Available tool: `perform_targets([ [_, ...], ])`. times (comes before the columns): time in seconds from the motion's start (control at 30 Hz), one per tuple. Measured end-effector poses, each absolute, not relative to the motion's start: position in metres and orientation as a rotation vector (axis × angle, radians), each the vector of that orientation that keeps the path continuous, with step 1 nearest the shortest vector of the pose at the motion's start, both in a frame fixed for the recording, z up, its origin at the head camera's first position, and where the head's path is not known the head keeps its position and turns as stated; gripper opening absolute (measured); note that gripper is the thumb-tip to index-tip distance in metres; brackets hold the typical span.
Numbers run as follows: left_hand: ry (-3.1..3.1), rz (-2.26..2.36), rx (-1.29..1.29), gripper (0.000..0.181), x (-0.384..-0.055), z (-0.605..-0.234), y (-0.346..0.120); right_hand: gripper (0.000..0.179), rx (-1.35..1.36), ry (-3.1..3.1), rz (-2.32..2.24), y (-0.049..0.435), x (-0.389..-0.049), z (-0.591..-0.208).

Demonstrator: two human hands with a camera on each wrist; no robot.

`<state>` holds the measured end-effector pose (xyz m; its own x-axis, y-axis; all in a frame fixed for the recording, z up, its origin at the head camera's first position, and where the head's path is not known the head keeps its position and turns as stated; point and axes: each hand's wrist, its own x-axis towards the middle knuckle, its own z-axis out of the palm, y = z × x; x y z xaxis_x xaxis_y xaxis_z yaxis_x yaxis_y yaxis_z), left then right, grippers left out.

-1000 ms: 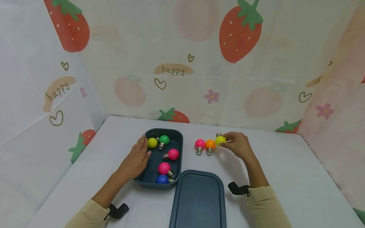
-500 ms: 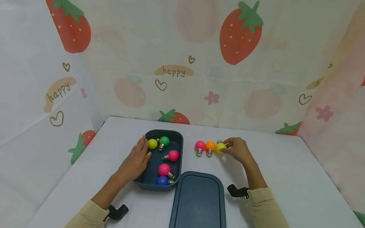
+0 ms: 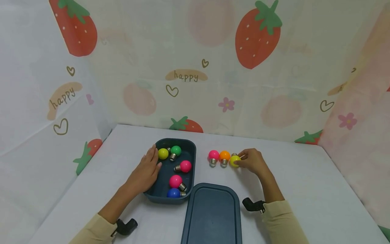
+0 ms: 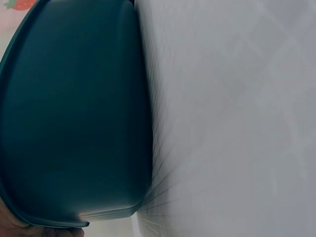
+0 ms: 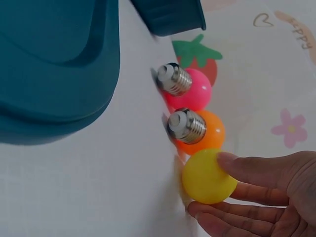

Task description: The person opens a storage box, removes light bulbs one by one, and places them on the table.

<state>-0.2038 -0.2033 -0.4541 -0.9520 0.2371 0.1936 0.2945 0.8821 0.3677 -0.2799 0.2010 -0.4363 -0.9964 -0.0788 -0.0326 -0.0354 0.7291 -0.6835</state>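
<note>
My right hand (image 3: 252,160) pinches a yellow light bulb (image 5: 208,177) between thumb and fingers. Its round end faces the right wrist camera, and in the head view its metal base points to the back. Beside it an orange bulb (image 3: 224,156) and a pink bulb (image 3: 214,155) lie in a row, bases toward me. With fingers straight, my left hand (image 3: 145,171) rests along the left rim of a dark blue box (image 3: 191,176). Inside lie a yellow bulb (image 3: 163,154), a green bulb (image 3: 175,150), two pink bulbs (image 3: 185,166) and a blue bulb (image 3: 173,192).
A dark blue lid (image 3: 213,213) lies flat on the white table (image 3: 304,189), against the box's front right corner. Strawberry-printed cloth (image 3: 182,101) stands along the back and both sides.
My right hand has brought the yellow bulb down and toward me, to the right end of the row beside the orange bulb. The left hand has stayed on the box.
</note>
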Motion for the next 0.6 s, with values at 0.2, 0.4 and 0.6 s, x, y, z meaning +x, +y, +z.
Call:
perform_targets([
  [0.2,-2.91,-0.595,-0.409,0.063,-0.2038,-0.4538,-0.2032,0.038,-0.075,2.848,-1.134,0.2003,-0.2798,-0.4364],
  [0.4,-2.915,-0.597,-0.404,0.064,-0.2041,-0.4542,-0.2034,0.04,-0.065,2.844,-1.113,0.2004,-0.2806,-0.4366],
  [0.6,-2.916,-0.6,-0.402,0.064,-0.2044,-0.4547,-0.2033,0.042,-0.081,2.836,-1.091,0.2014,-0.2795,-0.4342],
])
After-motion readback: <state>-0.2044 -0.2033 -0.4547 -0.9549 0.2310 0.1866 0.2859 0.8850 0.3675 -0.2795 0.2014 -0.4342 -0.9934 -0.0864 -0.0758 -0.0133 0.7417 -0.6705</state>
